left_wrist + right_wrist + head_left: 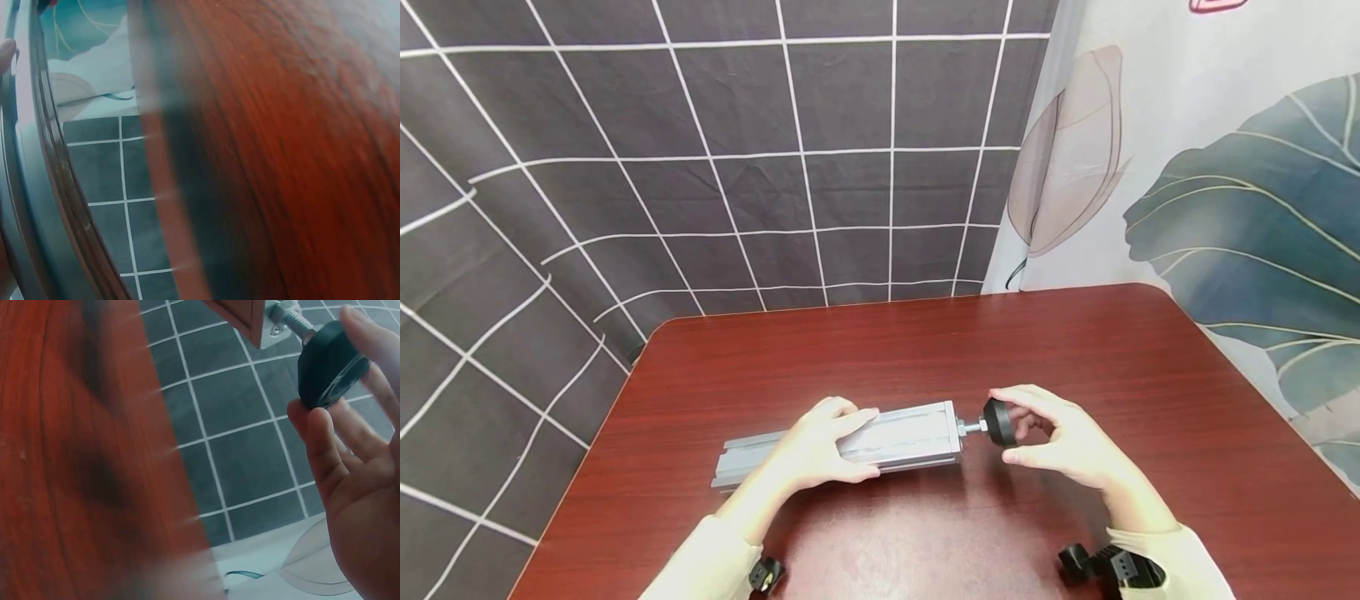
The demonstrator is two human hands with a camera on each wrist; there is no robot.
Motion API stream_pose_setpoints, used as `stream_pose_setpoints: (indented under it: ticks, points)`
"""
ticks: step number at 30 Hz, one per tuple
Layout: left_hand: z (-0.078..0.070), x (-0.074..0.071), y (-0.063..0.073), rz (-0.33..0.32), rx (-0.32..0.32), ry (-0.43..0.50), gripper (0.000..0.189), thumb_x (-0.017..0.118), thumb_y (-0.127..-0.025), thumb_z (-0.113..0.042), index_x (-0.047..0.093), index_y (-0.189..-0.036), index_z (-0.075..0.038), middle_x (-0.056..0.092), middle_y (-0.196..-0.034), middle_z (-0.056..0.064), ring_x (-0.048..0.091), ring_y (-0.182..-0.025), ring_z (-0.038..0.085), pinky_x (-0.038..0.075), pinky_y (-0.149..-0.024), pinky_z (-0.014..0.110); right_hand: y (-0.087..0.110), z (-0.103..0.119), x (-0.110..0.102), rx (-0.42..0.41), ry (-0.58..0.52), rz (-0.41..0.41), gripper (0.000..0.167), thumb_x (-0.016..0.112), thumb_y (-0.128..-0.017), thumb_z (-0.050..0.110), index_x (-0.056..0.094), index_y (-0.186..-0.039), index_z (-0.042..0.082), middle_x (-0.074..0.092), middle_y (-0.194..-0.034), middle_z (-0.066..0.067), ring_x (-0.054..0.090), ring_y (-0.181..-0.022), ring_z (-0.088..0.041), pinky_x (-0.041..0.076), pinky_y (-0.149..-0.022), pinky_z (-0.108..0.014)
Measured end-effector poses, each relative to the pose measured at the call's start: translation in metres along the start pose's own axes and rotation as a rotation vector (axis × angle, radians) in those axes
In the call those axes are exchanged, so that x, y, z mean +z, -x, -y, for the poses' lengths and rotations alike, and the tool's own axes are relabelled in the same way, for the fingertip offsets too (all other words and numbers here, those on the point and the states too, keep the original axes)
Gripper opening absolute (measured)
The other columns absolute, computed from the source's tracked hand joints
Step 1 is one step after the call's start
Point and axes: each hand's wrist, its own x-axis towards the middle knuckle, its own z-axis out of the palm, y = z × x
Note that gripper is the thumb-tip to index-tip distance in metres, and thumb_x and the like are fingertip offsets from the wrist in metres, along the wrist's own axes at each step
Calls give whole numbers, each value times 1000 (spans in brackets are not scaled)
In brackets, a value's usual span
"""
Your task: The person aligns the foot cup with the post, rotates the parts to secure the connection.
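Note:
A silver aluminum profile [921, 429] lies lengthwise across the table, its grooved side filling the left edge of the left wrist view. My left hand [816, 446] grips it around the middle, thumb on the near side and fingers over the top and far side. From its right end plate a threaded stud [973, 427] with a nut sticks out, carrying a black leveling foot [999, 422]. My right hand [1058, 433] holds that foot by its rim; in the right wrist view, fingertips touch opposite sides of the foot [331, 365].
The reddish-brown wooden table [820, 358] has rounded far corners. Behind and left hangs a dark grey cloth [850, 100] with a white grid. A white curtain [1075, 258] with leaf prints hangs at the right. Each wrist wears a black camera mount [1120, 568].

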Motion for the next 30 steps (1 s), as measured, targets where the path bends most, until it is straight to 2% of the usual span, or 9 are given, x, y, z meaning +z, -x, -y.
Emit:
stream_pose_setpoints:
  ticks: [4, 13, 18, 22, 26, 30]
  points:
    - [3, 3, 0, -18, 43, -42, 67, 81, -64, -45, 64, -122, -15, 53, -97, -4, 49, -92, 12, 43, -79, 27, 1, -4, 4, 80, 28, -33, 64, 81, -64, -5, 57, -123, 2, 58, -87, 1, 57, -67, -13, 46, -59, -23]
    - [12, 12, 0, -14, 56, -91, 68, 82, -62, -44, 66, -119, -11, 52, -93, -3, 49, -88, 14, 43, -76, 27, 1, -20, 12, 214, -50, 33, 62, 77, -74, 2, 50, -129, -5, 62, -92, -8, 61, -72, -11, 51, -67, -24]
    - [17, 17, -1, 24, 16, -94, 69, 82, -62, -45, 65, -120, -13, 53, -93, -4, 49, -87, 13, 43, -75, 27, 3, -32, 15, 312, -114, 70, 62, 75, -76, 4, 47, -131, -7, 64, -96, -13, 63, -83, -11, 50, -74, -25]
    - [22, 21, -2, 61, -10, -111, 70, 80, -63, -48, 64, -122, -14, 52, -94, -4, 48, -87, 13, 42, -75, 27, 1, -41, 18, 340, -150, 89, 63, 76, -76, 4, 47, -130, -8, 63, -98, -15, 63, -85, -12, 51, -75, -25]
    - [25, 24, -5, 78, -8, -136, 71, 79, -63, -50, 64, -123, -15, 52, -94, -4, 49, -87, 14, 42, -75, 28, 0, -48, 19, 356, -157, 110, 61, 76, -76, 5, 46, -129, -7, 62, -101, -15, 63, -85, -13, 50, -75, -24]
    - [26, 27, -7, 76, 11, -164, 71, 79, -63, -52, 65, -121, -14, 53, -93, -3, 50, -85, 15, 43, -75, 29, 1, -53, 18, 394, -102, 146, 61, 76, -78, 12, 48, -130, -1, 61, -105, -13, 62, -87, -13, 49, -74, -24]
